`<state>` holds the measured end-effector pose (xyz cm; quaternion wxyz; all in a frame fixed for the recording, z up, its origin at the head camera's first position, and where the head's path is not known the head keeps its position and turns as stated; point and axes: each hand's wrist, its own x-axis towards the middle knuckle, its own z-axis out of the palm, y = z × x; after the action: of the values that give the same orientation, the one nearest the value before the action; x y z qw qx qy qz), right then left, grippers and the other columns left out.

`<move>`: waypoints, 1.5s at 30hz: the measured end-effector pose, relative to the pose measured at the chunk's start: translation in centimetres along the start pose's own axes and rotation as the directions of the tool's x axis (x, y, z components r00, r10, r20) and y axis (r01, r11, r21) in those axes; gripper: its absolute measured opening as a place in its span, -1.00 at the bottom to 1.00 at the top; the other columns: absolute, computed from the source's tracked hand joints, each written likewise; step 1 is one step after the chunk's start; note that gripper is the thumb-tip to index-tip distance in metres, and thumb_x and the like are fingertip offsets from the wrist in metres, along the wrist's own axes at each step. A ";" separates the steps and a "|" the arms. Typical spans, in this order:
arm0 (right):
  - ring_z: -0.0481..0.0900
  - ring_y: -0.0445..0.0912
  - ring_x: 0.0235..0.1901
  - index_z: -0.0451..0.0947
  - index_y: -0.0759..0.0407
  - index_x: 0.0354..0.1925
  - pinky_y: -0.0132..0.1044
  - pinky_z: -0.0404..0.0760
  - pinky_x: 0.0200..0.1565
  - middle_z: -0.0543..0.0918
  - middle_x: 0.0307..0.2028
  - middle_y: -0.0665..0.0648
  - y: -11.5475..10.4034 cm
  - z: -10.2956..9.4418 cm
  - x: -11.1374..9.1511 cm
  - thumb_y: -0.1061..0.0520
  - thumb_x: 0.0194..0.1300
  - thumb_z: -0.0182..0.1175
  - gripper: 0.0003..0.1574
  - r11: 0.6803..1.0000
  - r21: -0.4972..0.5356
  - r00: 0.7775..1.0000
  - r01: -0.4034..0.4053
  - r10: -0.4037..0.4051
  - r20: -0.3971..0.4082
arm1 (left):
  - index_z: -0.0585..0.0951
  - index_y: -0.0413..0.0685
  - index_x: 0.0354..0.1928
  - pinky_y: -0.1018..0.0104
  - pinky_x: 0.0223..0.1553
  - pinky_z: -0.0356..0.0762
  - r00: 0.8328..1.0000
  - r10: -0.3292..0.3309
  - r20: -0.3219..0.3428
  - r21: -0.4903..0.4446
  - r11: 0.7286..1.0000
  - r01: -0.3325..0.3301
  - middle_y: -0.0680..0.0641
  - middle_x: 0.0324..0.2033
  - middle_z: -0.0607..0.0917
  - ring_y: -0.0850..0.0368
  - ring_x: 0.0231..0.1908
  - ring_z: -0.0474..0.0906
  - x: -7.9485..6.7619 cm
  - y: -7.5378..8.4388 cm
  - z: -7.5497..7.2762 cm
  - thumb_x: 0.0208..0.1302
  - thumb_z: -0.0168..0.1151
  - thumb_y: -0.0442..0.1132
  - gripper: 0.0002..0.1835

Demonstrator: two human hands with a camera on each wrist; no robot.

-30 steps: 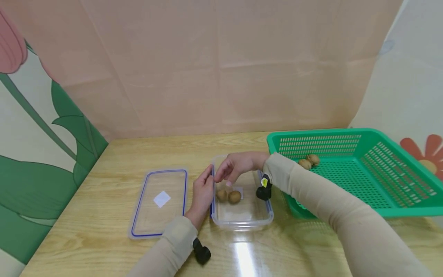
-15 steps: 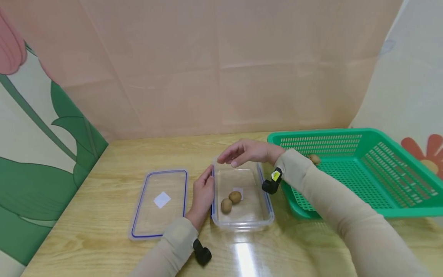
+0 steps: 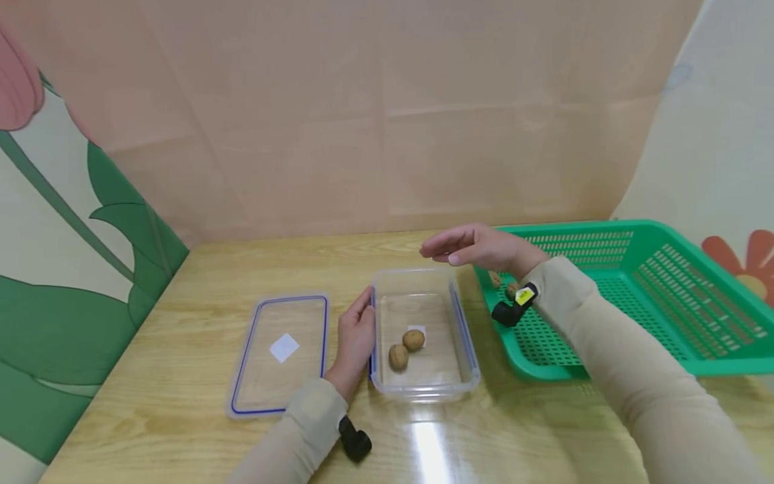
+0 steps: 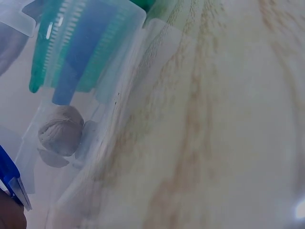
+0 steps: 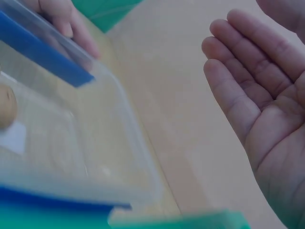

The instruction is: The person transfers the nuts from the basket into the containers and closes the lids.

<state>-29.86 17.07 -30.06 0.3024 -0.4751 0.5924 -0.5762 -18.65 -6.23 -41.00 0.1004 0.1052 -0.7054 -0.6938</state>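
Two walnuts (image 3: 406,349) lie in the clear plastic food container (image 3: 423,388), one partly over a white square on its floor. My left hand (image 3: 355,336) rests against the container's left wall with its fingers lying along it. Above the gap between the container and the green basket (image 3: 544,371), my right hand (image 3: 478,247) is raised. The right wrist view shows the palm of that hand (image 5: 271,105) bare, its fingers nearly straight. More walnuts (image 3: 511,290) sit at the basket's left end, partly hidden by the right wrist. One walnut (image 4: 62,131) shows through plastic in the left wrist view.
A clear lid (image 3: 248,396) with a blue seal and a white square lies flat left of the left hand. The wooden table (image 3: 181,336) ends at a beige backdrop (image 3: 290,134). The basket's high slotted walls stand on the right.
My right hand has risen from inside the container and moved right toward the basket, fingers straightening. One walnut in the container has rolled toward the front. The left hand has stayed put.
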 end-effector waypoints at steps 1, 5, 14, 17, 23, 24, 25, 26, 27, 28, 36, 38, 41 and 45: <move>0.44 -0.19 0.16 0.45 0.15 0.15 -0.38 0.39 0.22 0.55 0.11 -0.01 0.0 -0.3 -0.5 0.34 0.29 0.04 -0.54 1.000 0.008 1.000 0.007 -0.007 0.000 | 0.43 -0.06 0.21 0.20 0.31 0.23 1.000 0.000 -0.003 -0.002 1.000 0.000 -0.04 0.23 0.43 0.06 0.28 0.26 0.0 0.0 0.0 0.29 -0.05 -0.36 -0.57; 0.43 -0.19 0.17 0.42 0.23 0.18 -0.40 0.38 0.23 0.54 0.12 0.01 -0.3 -1.2 -2.5 0.38 0.30 -0.01 -0.53 1.000 0.020 0.999 0.017 -0.017 -0.028 | 0.43 -0.08 0.20 0.22 0.31 0.23 1.000 0.007 -0.008 -0.002 1.000 -0.007 -0.05 0.22 0.43 0.06 0.28 0.27 -0.1 -0.1 0.0 0.28 -0.05 -0.36 -0.57; 0.44 -0.18 0.17 0.31 0.40 0.21 -0.43 0.45 0.17 0.53 0.15 0.04 -0.6 -3.4 -7.6 0.47 0.31 -0.12 -0.50 0.995 -0.093 0.987 -0.046 0.031 -0.158 | 0.42 -0.07 0.23 0.21 0.31 0.23 1.000 0.021 0.013 0.007 1.000 -0.021 -0.07 0.25 0.41 0.05 0.29 0.25 -0.4 0.2 -0.1 0.30 -0.09 -0.36 -0.56; 0.45 -0.22 0.15 0.30 0.40 0.22 -0.47 0.46 0.14 0.53 0.14 0.00 -0.6 -3.9 -9.0 0.43 0.32 -0.09 -0.51 0.979 -0.151 0.971 -0.135 0.101 -0.215 | 0.41 -0.05 0.23 0.21 0.32 0.22 1.000 0.014 0.020 0.005 1.000 -0.014 -0.05 0.25 0.39 0.05 0.30 0.24 -0.4 0.3 -0.2 0.31 -0.09 -0.36 -0.56; 0.47 -0.30 0.10 0.30 0.36 0.24 -0.53 0.46 0.07 0.54 0.10 -0.15 -0.2 -4.7 -11.1 0.29 0.35 -0.03 -0.50 0.921 -0.225 0.909 -0.317 0.227 -0.349 | 0.42 -0.06 0.22 0.23 0.30 0.24 1.000 0.014 0.011 0.009 1.000 -0.014 -0.06 0.24 0.41 0.06 0.29 0.26 -0.3 0.2 -0.1 0.30 -0.08 -0.36 -0.56; 0.47 -0.30 0.10 0.29 0.35 0.24 -0.55 0.46 0.06 0.54 0.10 -0.14 -0.1 -4.9 -11.5 0.27 0.35 -0.02 -0.50 0.912 -0.228 0.896 -0.341 0.242 -0.371 | 0.42 -0.06 0.22 0.23 0.30 0.25 1.000 0.014 0.009 0.010 1.000 -0.015 -0.05 0.24 0.41 0.07 0.28 0.26 -0.3 0.2 -0.1 0.29 -0.07 -0.36 -0.56; 0.46 -0.32 0.10 0.28 0.35 0.25 -0.57 0.45 0.05 0.53 0.11 -0.14 0.0 -5.0 -11.8 0.24 0.35 0.00 -0.48 0.900 -0.229 0.880 -0.372 0.264 -0.395 | 0.42 -0.06 0.22 0.24 0.30 0.25 1.000 0.013 0.007 0.010 1.000 -0.014 -0.05 0.24 0.41 0.07 0.28 0.27 -0.3 0.2 -0.1 0.29 -0.07 -0.36 -0.56; 0.46 -0.34 0.09 0.27 0.35 0.25 -0.58 0.44 0.04 0.54 0.10 -0.16 0.0 -5.1 -12.1 0.21 0.35 0.01 -0.46 0.885 -0.224 0.858 -0.408 0.288 -0.425 | 0.43 -0.06 0.21 0.24 0.30 0.25 1.000 0.016 0.005 0.010 1.000 -0.016 -0.05 0.24 0.42 0.07 0.28 0.27 -0.3 0.2 -0.1 0.29 -0.07 -0.36 -0.56; 0.45 -0.35 0.09 0.26 0.36 0.26 -0.60 0.43 0.03 0.53 0.10 -0.16 0.2 -5.2 -12.4 0.19 0.35 0.02 -0.45 0.877 -0.222 0.846 -0.427 0.300 -0.442 | 0.43 -0.07 0.21 0.25 0.29 0.25 1.000 0.019 0.003 0.010 1.000 -0.019 -0.06 0.23 0.42 0.07 0.27 0.28 -0.3 0.1 -0.1 0.29 -0.07 -0.36 -0.56; 0.44 -0.36 0.09 0.24 0.37 0.26 -0.61 0.43 0.02 0.53 0.10 -0.17 0.3 -5.4 -12.7 0.18 0.35 0.03 -0.43 0.871 -0.219 0.836 -0.441 0.310 -0.452 | 0.43 -0.07 0.21 0.25 0.29 0.25 1.000 0.020 0.002 0.012 1.000 -0.020 -0.06 0.23 0.42 0.07 0.27 0.28 -0.3 0.1 -0.1 0.28 -0.07 -0.36 -0.56; 0.44 -0.44 0.05 0.23 0.37 0.26 -0.65 0.41 -0.03 0.51 0.15 -0.02 1.3 -6.7 -15.0 0.10 0.33 0.08 -0.37 0.812 -0.232 0.787 -0.536 0.382 -0.484 | 0.41 -0.05 0.22 0.22 0.30 0.24 1.000 0.018 0.015 0.015 1.000 -0.018 -0.04 0.25 0.41 0.06 0.29 0.26 -0.3 0.3 -0.1 0.31 -0.08 -0.36 -0.56; 0.43 -0.45 0.03 0.24 0.36 0.26 -0.66 0.40 -0.06 0.52 0.14 -0.05 1.5 -7.0 -15.6 0.08 0.32 0.09 -0.36 0.792 -0.234 0.771 -0.564 0.402 -0.494 | 0.41 -0.04 0.23 0.21 0.31 0.24 1.000 0.017 0.018 0.021 1.000 -0.017 -0.03 0.25 0.40 0.07 0.29 0.25 -0.3 0.4 -0.1 0.31 -0.08 -0.35 -0.56; 0.44 -0.46 0.00 0.24 0.38 0.26 -0.64 0.42 -0.08 0.53 0.08 -0.15 1.7 -7.2 -16.3 0.09 0.30 0.11 -0.35 0.769 -0.234 0.745 -0.595 0.419 -0.519 | 0.41 -0.03 0.23 0.21 0.31 0.24 1.000 0.011 0.020 0.029 1.000 -0.011 -0.02 0.25 0.40 0.07 0.29 0.25 -0.2 0.4 -0.2 0.31 -0.08 -0.35 -0.56; 0.44 -0.48 -0.05 0.25 0.39 0.25 -0.40 0.44 0.05 0.55 0.06 -0.15 1.9 -7.4 -16.7 0.08 0.25 0.17 -0.30 0.728 -0.236 0.706 -0.644 0.447 -0.549 | 0.41 -0.03 0.23 0.22 0.31 0.23 1.000 0.001 0.017 0.021 1.000 -0.001 -0.02 0.25 0.40 0.07 0.29 0.25 -0.2 0.4 -0.2 0.31 -0.08 -0.35 -0.56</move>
<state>-30.83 34.97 -33.94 0.2082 -0.1762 0.8688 -0.4133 -18.35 -6.34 -40.59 0.0938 0.1000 -0.7134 -0.6872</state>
